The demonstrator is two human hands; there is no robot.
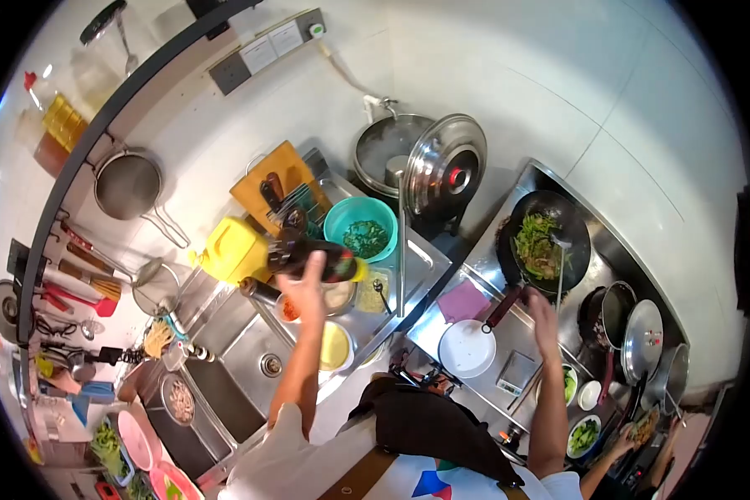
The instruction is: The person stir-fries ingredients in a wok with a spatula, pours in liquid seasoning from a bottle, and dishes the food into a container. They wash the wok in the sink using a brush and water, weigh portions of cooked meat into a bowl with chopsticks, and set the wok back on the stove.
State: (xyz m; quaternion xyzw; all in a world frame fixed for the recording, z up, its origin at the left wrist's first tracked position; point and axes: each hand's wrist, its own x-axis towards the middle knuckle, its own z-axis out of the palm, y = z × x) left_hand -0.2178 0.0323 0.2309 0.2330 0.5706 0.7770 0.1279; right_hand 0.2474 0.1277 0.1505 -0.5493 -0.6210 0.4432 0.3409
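My left hand (308, 287) is closed around a dark bottle with a yellow cap (335, 262), tipped on its side above the counter. Under and beside it stand a teal bowl of chopped greens (365, 238), a tray of minced pale food with a spoon (373, 292) and a small bowl of chopped red food (289, 310). My right hand (543, 317) is beside the wok handle (503, 308); its fingers are smeared, so its grip is unclear. Green vegetables and meat (537, 247) lie in the wok (577, 271), with a metal spatula (562, 265) resting in it.
A steaming pot (371, 158) and its upright lid (429, 196) stand at the back. A white bowl (467, 350) sits before the wok. At left are a yellow jug (231, 250) and a sink (233, 367). Another person's hand (623, 443) works at lower right.
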